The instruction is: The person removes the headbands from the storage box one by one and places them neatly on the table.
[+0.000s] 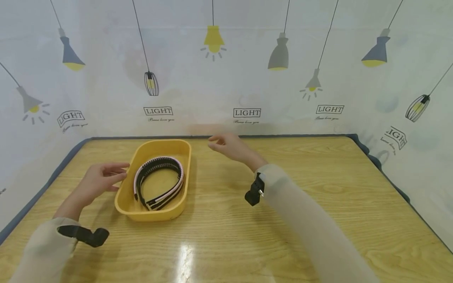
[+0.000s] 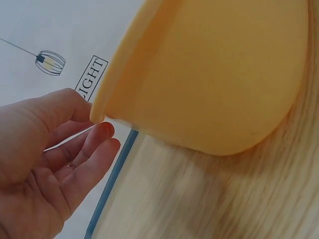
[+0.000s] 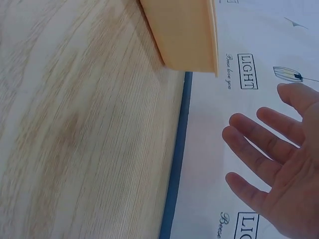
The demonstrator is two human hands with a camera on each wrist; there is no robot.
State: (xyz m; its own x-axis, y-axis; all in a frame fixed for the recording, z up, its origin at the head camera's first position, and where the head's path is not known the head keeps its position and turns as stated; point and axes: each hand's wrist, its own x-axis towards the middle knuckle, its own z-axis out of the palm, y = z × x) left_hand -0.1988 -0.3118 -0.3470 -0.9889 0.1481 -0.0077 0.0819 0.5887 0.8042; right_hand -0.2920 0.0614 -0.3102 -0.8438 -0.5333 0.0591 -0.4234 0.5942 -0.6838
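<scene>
A yellow plastic tray [image 1: 152, 215] stands on the table, left of centre in the head view, with black and pink headbands [image 1: 161, 160] lying in a ring inside it. My left hand [image 1: 93, 181] is at the tray's left side, its fingers loosely bent and the tips at the rim. In the left wrist view that hand [image 2: 55, 159] is beside the edge of the tray [image 2: 214, 89]. Right of the tray, my right hand [image 1: 230, 146] hovers near the table's far edge, holding nothing. The right wrist view shows this hand [image 3: 279, 164] with spread fingers, apart from the tray [image 3: 187, 37].
The wooden table [image 1: 301, 220] extends to the right and front of the tray. A white curtain [image 1: 198, 86] printed with lamps hangs behind the table and along both sides. Each sleeve has a black strap with a small device, such as the right one [image 1: 255, 190].
</scene>
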